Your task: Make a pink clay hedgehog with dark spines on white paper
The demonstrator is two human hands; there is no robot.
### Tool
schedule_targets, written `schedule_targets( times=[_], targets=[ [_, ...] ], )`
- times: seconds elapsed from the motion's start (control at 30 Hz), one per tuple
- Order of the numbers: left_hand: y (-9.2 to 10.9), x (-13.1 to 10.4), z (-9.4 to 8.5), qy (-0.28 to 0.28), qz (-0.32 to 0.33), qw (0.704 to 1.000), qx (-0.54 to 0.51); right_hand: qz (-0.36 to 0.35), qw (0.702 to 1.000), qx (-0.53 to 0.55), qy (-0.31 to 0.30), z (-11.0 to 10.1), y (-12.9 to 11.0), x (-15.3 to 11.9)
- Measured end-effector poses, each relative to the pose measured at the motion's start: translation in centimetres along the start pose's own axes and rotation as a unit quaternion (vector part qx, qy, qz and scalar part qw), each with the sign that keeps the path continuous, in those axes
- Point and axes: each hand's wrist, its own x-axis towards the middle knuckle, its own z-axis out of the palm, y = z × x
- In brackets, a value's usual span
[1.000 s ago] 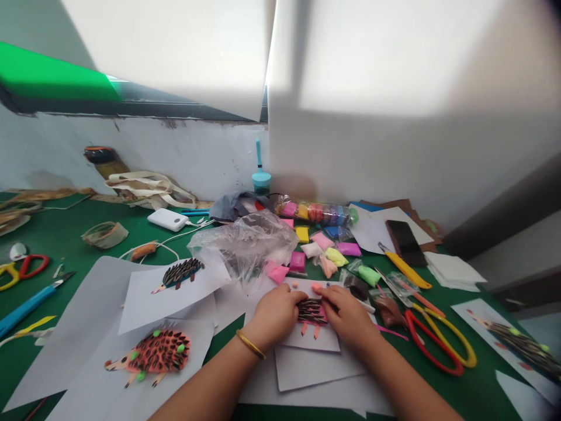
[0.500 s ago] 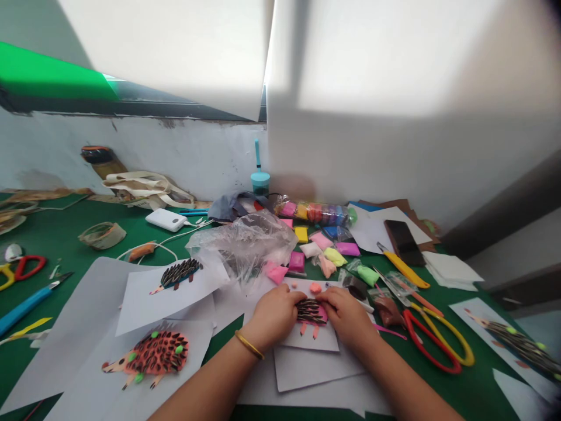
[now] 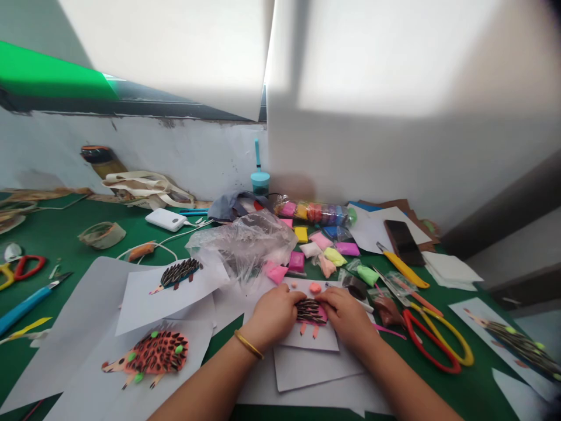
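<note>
On a white paper card [image 3: 316, 342] lies a pink clay hedgehog [image 3: 322, 314] with dark striped seeds as spines and two short pink legs. My left hand [image 3: 274, 309], with a gold bangle on the wrist, bends its fingers against the hedgehog's left end and covers its head side. From the right, my right hand [image 3: 344, 313] has its fingertips drawn together on the upper right edge of the body. Whatever sits between those fingertips is hidden. Small balls of pink clay [image 3: 314, 287] lie on the card just above the hands.
Packets of coloured clay [image 3: 335, 256] and a crumpled plastic bag [image 3: 245, 240] lie beyond the hands. Red-and-yellow scissors [image 3: 432, 339], a yellow cutter [image 3: 405, 269] and a phone [image 3: 403, 241] are at the right. Finished seed hedgehogs [image 3: 160, 354] lie on paper at the left.
Almost nothing differs. Both hands stay at the hedgehog, with at most a very slight shift of the fingers.
</note>
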Motion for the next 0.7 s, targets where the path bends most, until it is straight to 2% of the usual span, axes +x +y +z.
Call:
schedule_targets(
  times=[0.07, 0.13, 0.2, 0.23, 0.27, 0.33, 0.4, 0.43, 0.47, 0.53, 0.7],
  targets=[
    [-0.2, 0.0, 0.0, 0.013, -0.006, 0.999, -0.045, -0.010, 1.000, 0.000, 0.008, -0.1, 0.0, -0.1],
    [-0.3, 0.1, -0.3, 0.057, -0.030, 0.990, -0.129, -0.018, 0.999, 0.000, 0.026, -0.5, -0.2, -0.2],
    [-0.2, 0.2, -0.8, 0.105, -0.071, 0.954, -0.271, -0.025, 0.998, 0.003, 0.049, -0.9, -0.6, -0.3],
    [-0.1, 0.2, -1.1, 0.116, -0.097, 0.919, -0.363, -0.031, 0.998, 0.007, 0.062, -1.1, -0.9, -0.4],
    [0.2, 0.2, -1.3, 0.109, -0.122, 0.870, -0.464, -0.038, 0.996, 0.013, 0.076, -1.2, -1.3, -0.5],
    [0.7, 0.1, -1.6, 0.061, -0.158, 0.738, -0.654, -0.060, 0.992, 0.028, 0.104, -1.3, -2.3, -0.8],
    [1.3, -0.1, -1.6, 0.018, -0.163, 0.607, -0.777, -0.088, 0.988, 0.043, 0.119, -1.2, -3.3, -1.1],
    [1.6, -0.2, -1.5, 0.004, -0.159, 0.562, -0.812, -0.102, 0.987, 0.047, 0.118, -1.1, -3.8, -1.3],
    [1.8, -0.3, -1.4, -0.006, -0.156, 0.533, -0.832, -0.113, 0.986, 0.047, 0.112, -0.9, -4.1, -1.4],
    [2.1, -0.5, -1.1, -0.027, -0.152, 0.512, -0.845, -0.123, 0.987, 0.041, 0.093, -0.7, -4.5, -1.5],
    [2.6, -1.0, -1.4, -0.065, -0.125, 0.509, -0.849, -0.099, 0.992, 0.056, 0.059, -0.9, -4.5, -1.2]
  ],
)
